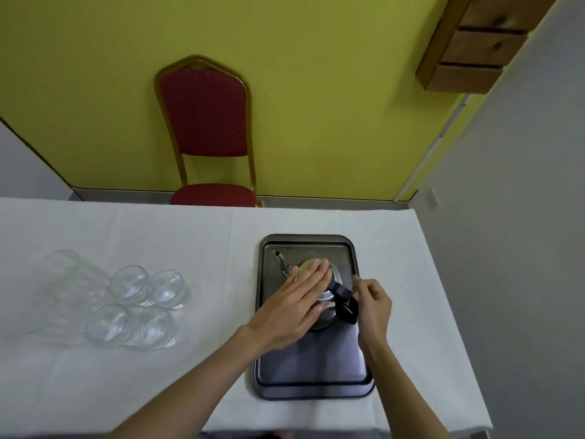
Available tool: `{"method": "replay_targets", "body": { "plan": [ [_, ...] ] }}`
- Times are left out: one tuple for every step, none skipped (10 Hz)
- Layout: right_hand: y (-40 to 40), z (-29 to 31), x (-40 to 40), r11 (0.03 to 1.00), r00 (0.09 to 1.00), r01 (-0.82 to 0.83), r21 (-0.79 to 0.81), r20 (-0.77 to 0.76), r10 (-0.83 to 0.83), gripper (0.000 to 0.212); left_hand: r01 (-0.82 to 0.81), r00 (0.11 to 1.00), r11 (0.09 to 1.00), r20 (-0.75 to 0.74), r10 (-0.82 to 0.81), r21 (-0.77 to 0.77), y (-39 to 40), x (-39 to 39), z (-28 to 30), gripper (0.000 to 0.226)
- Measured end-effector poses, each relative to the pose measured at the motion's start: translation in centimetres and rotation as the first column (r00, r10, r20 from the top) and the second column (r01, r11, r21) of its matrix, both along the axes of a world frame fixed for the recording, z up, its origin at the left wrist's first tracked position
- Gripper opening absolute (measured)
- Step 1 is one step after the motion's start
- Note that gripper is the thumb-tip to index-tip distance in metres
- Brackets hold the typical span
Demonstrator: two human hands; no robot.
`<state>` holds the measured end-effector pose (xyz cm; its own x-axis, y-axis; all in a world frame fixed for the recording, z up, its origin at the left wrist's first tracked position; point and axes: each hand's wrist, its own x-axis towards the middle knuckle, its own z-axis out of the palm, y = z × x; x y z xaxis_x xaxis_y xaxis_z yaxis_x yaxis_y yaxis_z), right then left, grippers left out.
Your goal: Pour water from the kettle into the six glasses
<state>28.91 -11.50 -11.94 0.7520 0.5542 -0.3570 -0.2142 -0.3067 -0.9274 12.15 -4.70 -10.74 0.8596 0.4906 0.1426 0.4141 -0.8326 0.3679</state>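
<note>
A small steel kettle (327, 315) with a thin spout pointing to the far left stands on a dark metal tray (308, 369) on the right side of the table. My left hand (292, 307) lies flat on the kettle's lid, fingers together. My right hand (372, 307) touches the black handle (343, 301) at the kettle's right side, thumb and fingers pinching around it. Several clear glasses (131, 285) stand grouped on the white cloth at the left, well apart from the tray; the ones at the far left look blurred.
A white cloth covers the table (190, 375), whose right edge runs close beside the tray. A red padded chair (209, 137) with a gold frame stands behind the far edge against a yellow wall. Wooden drawers (474, 45) hang at upper right.
</note>
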Motion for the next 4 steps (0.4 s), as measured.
{"method": "replay_targets", "body": {
  "plan": [
    [1.9,1.7,1.5,0.993,0.961,-0.068,-0.101,0.260,0.092,0.018,-0.047,0.998,0.998,-0.030,0.046,-0.050,0.6,-0.2,0.1,0.059],
    [5.3,4.2,2.4,0.922,0.769,-0.313,-0.230,0.509,0.387,0.025,-0.229,0.971,0.961,-0.098,0.216,-0.153,2.5,-1.0,1.4,0.061],
    [9.8,8.1,3.2,0.770,0.455,-0.445,-0.457,0.625,0.634,0.051,-0.368,0.912,0.925,-0.233,0.339,-0.095,7.1,-1.6,5.2,0.064],
    [13.6,14.3,3.1,0.712,0.272,-0.477,-0.515,0.684,0.677,0.070,-0.443,0.864,0.896,-0.286,0.414,-0.039,12.1,-2.2,11.1,0.065]
  ]
}}
